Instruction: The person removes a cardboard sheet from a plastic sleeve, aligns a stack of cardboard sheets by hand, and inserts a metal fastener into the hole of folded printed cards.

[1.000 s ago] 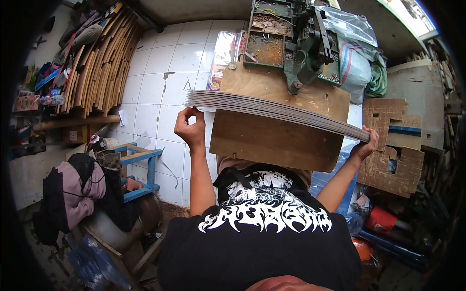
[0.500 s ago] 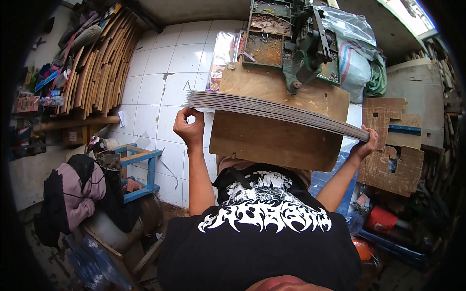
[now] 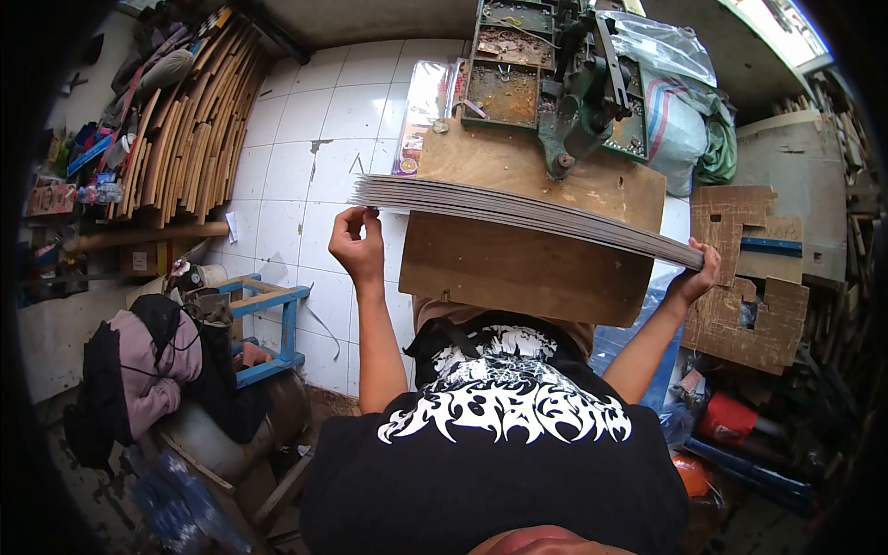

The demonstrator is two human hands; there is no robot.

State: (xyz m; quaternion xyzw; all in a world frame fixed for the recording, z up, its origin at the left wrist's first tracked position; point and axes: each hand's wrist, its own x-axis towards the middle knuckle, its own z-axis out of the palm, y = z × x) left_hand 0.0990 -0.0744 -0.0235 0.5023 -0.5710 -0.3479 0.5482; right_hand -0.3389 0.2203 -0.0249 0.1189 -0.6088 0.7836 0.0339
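A stack of thin grey sheets, seen edge-on and slightly bowed, stretches across a brown wooden board in front of my body. My right hand grips the stack's right end, with its fingers wrapped over the edge. At the other end, my left hand is closed in a pinch just under the stack's lower left corner. Its fingertips are at or against that edge; what they pinch, if anything, cannot be made out. The sheets fan slightly apart at the left end.
A green metal machine with trays of small metal bits stands beyond the board. Cut brown panels lie at the right. A blue frame stands at the left, and many brown sheets lean behind it.
My left hand's fingers have drawn closer together, and the ring between thumb and finger has narrowed. The right hand and the stack are nearly unmoved.
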